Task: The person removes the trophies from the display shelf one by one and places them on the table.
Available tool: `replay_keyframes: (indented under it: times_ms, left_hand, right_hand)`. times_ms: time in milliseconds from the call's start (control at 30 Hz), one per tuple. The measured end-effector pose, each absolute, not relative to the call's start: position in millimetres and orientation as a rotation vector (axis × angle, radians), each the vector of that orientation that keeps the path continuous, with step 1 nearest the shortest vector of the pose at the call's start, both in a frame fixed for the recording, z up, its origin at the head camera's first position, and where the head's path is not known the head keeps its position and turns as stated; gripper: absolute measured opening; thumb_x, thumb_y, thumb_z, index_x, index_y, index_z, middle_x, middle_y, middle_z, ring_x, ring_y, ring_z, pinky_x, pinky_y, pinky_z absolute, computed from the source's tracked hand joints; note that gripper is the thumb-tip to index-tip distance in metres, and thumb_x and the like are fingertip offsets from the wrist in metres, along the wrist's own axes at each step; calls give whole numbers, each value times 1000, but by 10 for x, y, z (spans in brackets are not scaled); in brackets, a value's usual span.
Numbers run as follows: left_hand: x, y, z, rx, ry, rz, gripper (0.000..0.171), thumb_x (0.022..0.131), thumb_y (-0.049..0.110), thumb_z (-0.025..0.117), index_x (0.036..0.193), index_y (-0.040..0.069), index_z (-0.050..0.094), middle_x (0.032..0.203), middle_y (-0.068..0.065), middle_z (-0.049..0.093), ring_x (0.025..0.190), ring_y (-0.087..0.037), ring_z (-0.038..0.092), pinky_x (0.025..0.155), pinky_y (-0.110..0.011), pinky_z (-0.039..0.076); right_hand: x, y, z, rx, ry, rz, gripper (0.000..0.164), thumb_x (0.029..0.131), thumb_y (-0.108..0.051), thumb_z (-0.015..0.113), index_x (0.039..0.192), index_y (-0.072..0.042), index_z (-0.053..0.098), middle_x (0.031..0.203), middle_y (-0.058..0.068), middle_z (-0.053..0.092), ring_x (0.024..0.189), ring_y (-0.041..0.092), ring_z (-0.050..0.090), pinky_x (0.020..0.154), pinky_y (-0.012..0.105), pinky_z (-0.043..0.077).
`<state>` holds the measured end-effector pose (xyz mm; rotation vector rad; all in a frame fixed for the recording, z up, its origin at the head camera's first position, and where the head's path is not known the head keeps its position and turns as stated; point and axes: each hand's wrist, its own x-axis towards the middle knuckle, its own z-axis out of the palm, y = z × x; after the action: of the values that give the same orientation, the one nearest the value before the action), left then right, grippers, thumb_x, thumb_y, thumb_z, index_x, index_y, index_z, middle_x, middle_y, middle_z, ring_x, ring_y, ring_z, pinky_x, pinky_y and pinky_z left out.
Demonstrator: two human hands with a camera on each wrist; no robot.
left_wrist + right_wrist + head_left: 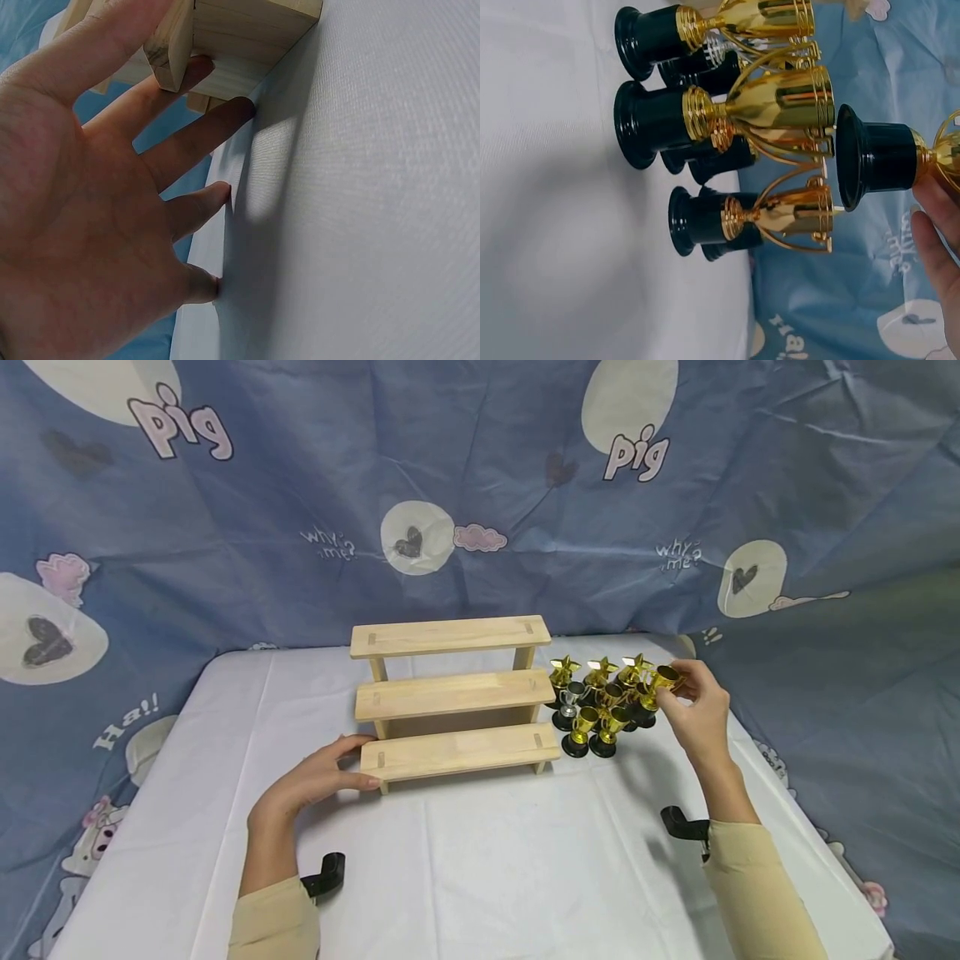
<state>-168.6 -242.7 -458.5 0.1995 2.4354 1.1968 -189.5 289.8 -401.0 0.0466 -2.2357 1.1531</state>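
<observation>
A three-tier wooden display stand (457, 752) is on the white table. At its left end my left hand (311, 781) pinches the lowest step, thumb on the front edge and index finger behind; in the left wrist view the other fingers of the left hand (105, 202) spread out near the cloth. My right hand (699, 710) holds a gold trophy cup (663, 678) off the table. The right wrist view shows the lifted cup's black base (885, 157) and fingers at its stem. Beside the stand, other small trophies (780, 97) are grouped below the held one.
Among the grouped trophies are a silver cup (572, 695), gold cups (583, 724) in front and star-topped trophies (602, 670) behind. White cloth covers the table (480, 877). A blue printed curtain (480, 452) hangs at the back and sides.
</observation>
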Motion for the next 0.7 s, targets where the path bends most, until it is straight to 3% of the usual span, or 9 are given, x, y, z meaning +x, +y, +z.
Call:
replay_keyframes:
  times_ms: [233, 533, 700]
  left_hand:
    - [-1684, -2417, -4569, 212, 2419, 1226, 84, 80, 37, 81, 150, 12, 41, 157, -21, 35, 148, -44, 25, 113, -68, 26]
    - [-1695, -2426, -4579, 215, 2401, 1223, 85, 81, 39, 80, 151, 13, 39, 158, -20, 33, 148, -44, 24, 113, -68, 26]
    - [-1706, -2428, -4608, 203, 2407, 1212, 86, 80, 42, 80, 150, 14, 41, 158, -19, 34, 149, -43, 24, 114, -68, 24]
  right_hand:
    - [-1883, 2995, -4021, 5, -2223, 1155, 34, 83, -2, 64, 117, -7, 67, 92, -15, 61, 75, -3, 57, 75, 11, 45]
    - [-1799, 2996, -3998, -33, -2229, 1148, 33, 84, 0, 61, 117, 0, 64, 94, -7, 63, 76, -5, 56, 75, 8, 43]
    - [-1855, 3091, -4085, -30, -2211, 1142, 31, 84, -2, 64, 115, -4, 66, 92, -14, 62, 75, -4, 57, 74, 8, 44]
